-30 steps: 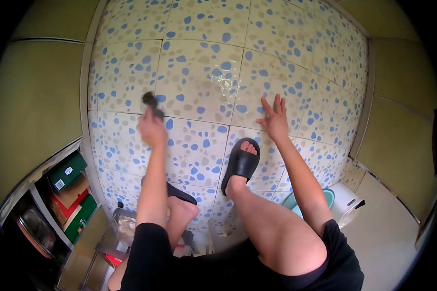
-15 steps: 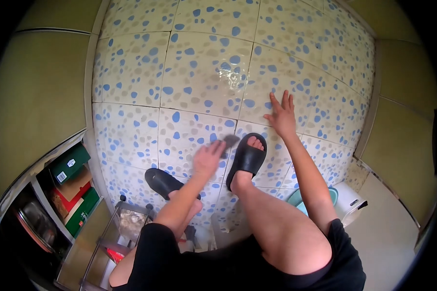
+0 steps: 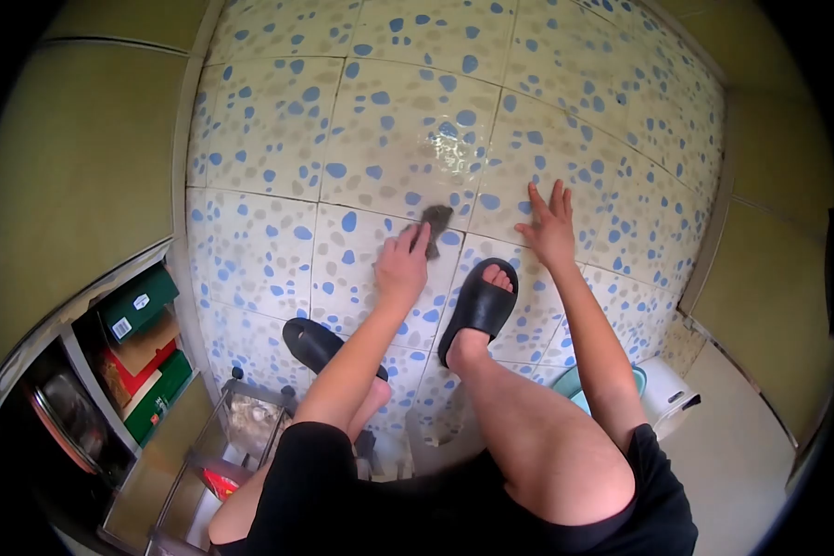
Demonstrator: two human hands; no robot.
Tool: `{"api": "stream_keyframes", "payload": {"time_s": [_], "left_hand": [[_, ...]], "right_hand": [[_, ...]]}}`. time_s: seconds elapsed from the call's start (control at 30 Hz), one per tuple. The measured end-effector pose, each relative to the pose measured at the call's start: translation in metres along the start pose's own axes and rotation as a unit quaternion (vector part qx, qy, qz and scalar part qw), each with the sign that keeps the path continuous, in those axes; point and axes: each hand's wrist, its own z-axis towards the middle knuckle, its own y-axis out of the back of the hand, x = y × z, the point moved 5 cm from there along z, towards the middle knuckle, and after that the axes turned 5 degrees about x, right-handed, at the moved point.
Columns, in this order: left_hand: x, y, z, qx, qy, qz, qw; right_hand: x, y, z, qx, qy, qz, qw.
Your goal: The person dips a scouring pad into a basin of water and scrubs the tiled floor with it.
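My left hand is closed on a small dark grey rag, which it presses against the tiled floor. The rag sticks out past my fingertips, and part of it is hidden under them. Off to the right, my right hand rests on the tiles with its fingers spread and nothing in it. A wet, shiny patch lies on the floor beyond the rag. Between my hands and closer to me is my foot in a black slipper; another black slipper is below my left forearm.
Olive cabinets line both sides. An open compartment at the left holds a green box and a pan. Near my left leg stands a rack. Behind my right arm are a teal basin and a white container.
My left hand has moved forward over the tiles with the rag. The whole view has shifted slightly; my right hand stays spread on the floor.
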Motion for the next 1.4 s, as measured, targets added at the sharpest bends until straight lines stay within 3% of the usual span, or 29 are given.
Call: {"api": "stream_keyframes", "payload": {"time_s": [0.03,0.13,0.2,0.3,0.37,0.4,0.43,0.5,0.57,0.7,0.73,0.8,0.83,0.9,0.97,1.03,1.1,1.17,1.27,1.3,1.37,1.4], "left_hand": [[0.001,0.004,-0.009,0.015,-0.01,-0.026,1.0],[0.067,0.029,-0.028,-0.005,0.087,0.026,0.996],[0.13,0.054,-0.049,-0.109,0.184,0.029,0.976],[0.189,0.064,-0.087,-0.191,0.408,0.023,0.892],[0.165,0.044,-0.087,-0.181,0.352,0.05,0.917],[0.134,0.036,-0.082,-0.143,0.342,-0.014,0.928],[0.106,0.015,-0.083,-0.125,0.272,0.001,0.954],[0.044,-0.024,-0.093,-0.022,0.22,0.011,0.975],[-0.011,-0.033,-0.11,0.005,0.118,-0.018,0.993],[0.037,-0.019,-0.125,-0.059,0.151,-0.021,0.987],[0.068,-0.011,-0.122,-0.048,0.236,-0.009,0.97],[0.119,0.019,-0.116,-0.166,0.334,0.018,0.928],[0.132,0.028,-0.114,-0.189,0.412,-0.039,0.891],[0.122,0.029,-0.104,-0.208,0.423,-0.009,0.882],[0.09,0.008,-0.109,-0.195,0.382,-0.016,0.903],[0.037,-0.017,-0.118,-0.164,0.278,-0.025,0.946],[-0.016,-0.036,-0.134,-0.013,0.237,-0.089,0.967],[-0.03,-0.034,-0.145,0.018,0.181,-0.112,0.977],[0.032,-0.026,-0.145,-0.056,0.244,-0.025,0.968],[0.067,-0.012,-0.14,-0.149,0.275,-0.035,0.949],[0.142,0.022,-0.129,-0.214,0.376,0.007,0.901],[0.174,0.038,-0.122,-0.216,0.479,-0.026,0.85]], "right_hand": [[0.001,0.001,0.002,-0.001,0.002,0.005,1.0],[0.002,0.002,0.001,0.01,-0.002,0.012,1.0],[0.002,0.002,0.001,0.01,0.002,-0.001,1.0],[0.002,0.0,0.002,0.021,-0.007,-0.011,1.0],[0.005,-0.001,0.005,0.02,-0.008,-0.01,1.0],[0.006,0.0,0.005,0.015,-0.005,-0.007,1.0],[0.006,0.0,0.003,0.01,-0.003,-0.004,1.0],[0.005,0.0,0.002,0.015,-0.005,-0.003,1.0],[0.004,-0.001,0.002,0.018,-0.003,-0.003,1.0],[0.001,-0.002,0.003,0.023,0.001,-0.008,1.0],[0.001,-0.002,0.003,0.023,0.001,-0.01,1.0],[0.002,-0.002,0.003,0.027,-0.001,-0.005,1.0],[0.002,-0.002,0.003,0.028,-0.002,-0.002,1.0],[0.002,-0.002,0.003,0.028,-0.001,0.001,1.0],[0.002,-0.001,0.006,0.026,-0.002,0.002,1.0],[0.001,-0.003,0.004,0.029,-0.005,-0.002,1.0],[0.001,-0.003,0.003,0.03,0.0,0.002,1.0],[-0.001,-0.001,0.003,0.026,0.008,-0.005,1.0],[0.0,-0.005,0.003,0.026,0.014,-0.016,0.999],[0.001,-0.003,0.004,0.029,0.011,-0.015,0.999],[0.0,-0.002,0.005,0.029,0.008,-0.017,0.999],[0.0,-0.002,0.004,0.029,0.008,-0.018,0.999]]}}
